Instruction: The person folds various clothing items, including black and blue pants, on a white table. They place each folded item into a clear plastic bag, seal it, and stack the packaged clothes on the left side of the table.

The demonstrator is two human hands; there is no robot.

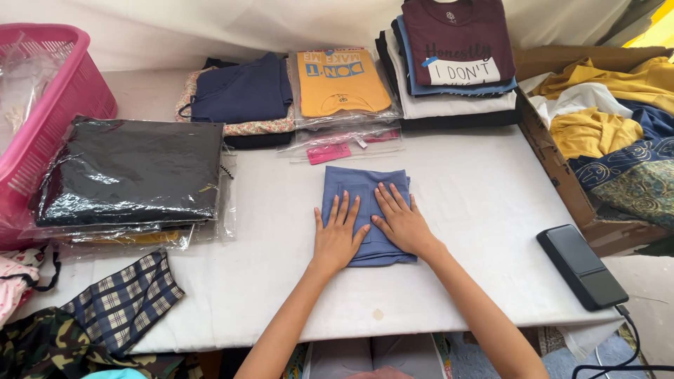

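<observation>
Now | left hand (pixel 338 238), right hand (pixel 401 221): fingers spread flat on blue folded garment (pixel 365 189) | bare table (pixel 484 203) around its edges

Both hands, left (pixel 338 237) and right (pixel 401 222), palms down, fingers spread, seemingly pressing flat, forearms outstretched.

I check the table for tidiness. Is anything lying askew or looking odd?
A plaid cloth hangs crumpled over the table's front left edge, and a small brownish stain marks the white cover near the front. The stacks look neat.
</observation>
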